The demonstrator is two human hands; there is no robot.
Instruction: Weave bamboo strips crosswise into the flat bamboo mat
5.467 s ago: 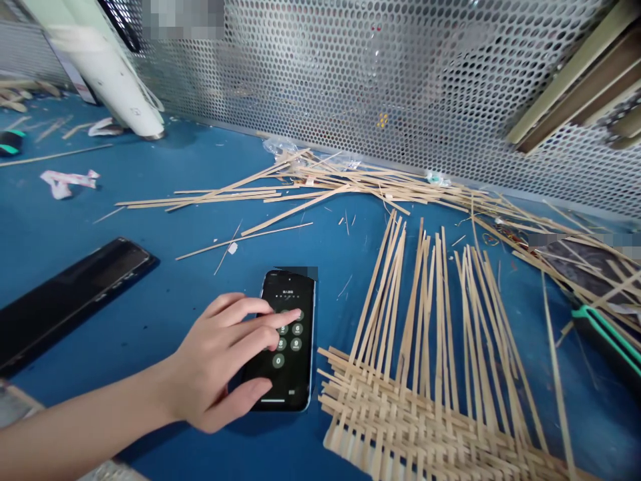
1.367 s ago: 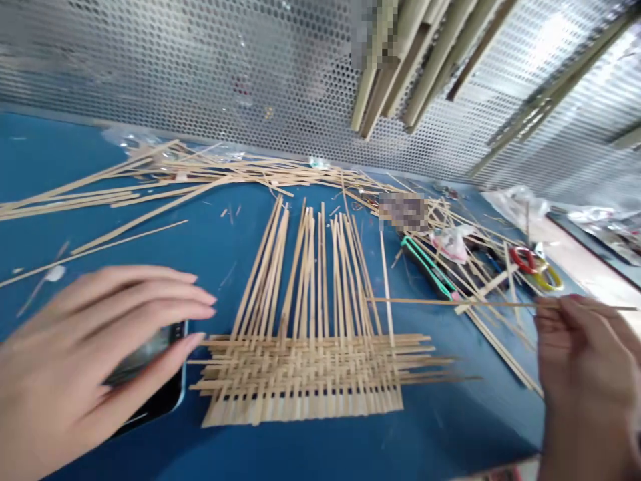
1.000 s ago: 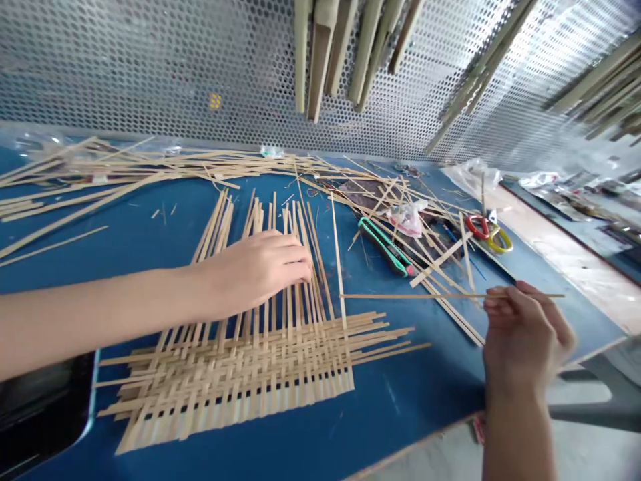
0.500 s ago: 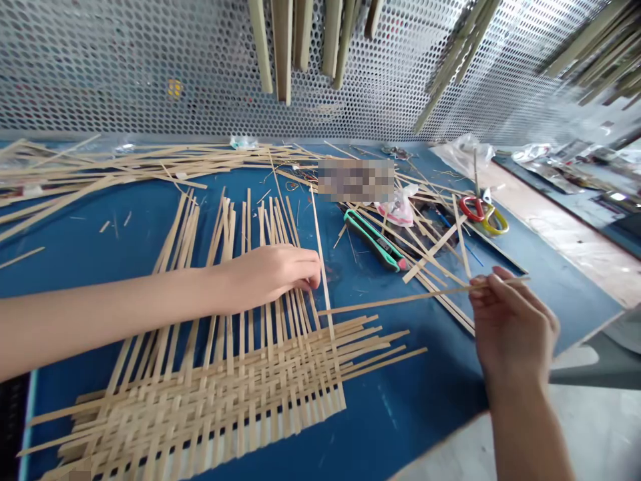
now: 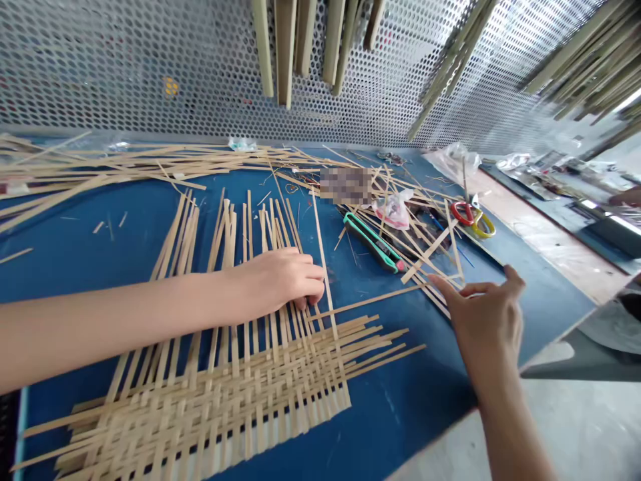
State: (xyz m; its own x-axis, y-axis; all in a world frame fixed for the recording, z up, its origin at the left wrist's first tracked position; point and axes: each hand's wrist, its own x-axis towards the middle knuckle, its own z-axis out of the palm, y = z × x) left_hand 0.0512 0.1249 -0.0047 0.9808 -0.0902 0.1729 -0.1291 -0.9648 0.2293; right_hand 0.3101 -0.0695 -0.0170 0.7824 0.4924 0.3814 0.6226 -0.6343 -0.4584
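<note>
Our left hand (image 5: 280, 280) curls on the bamboo weave (image 5: 210, 401), grip unclear; our right hand (image 5: 485, 314) spreads its fingers open, empty, beside a loose bamboo strip (image 5: 365, 302).

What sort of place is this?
Probably a weaving or craft workshop: a half-woven mat of thin wooden strips lies on a blue workbench, beside a utility knife and scissors.

Pale tan bamboo-strip mat (image 5: 210, 407), over-under checker weave, near left; flat blue worktop (image 5: 400, 401) beneath; far side, grey perforated steel sheet (image 5: 150, 73) (round holes, staggered rows).
</note>
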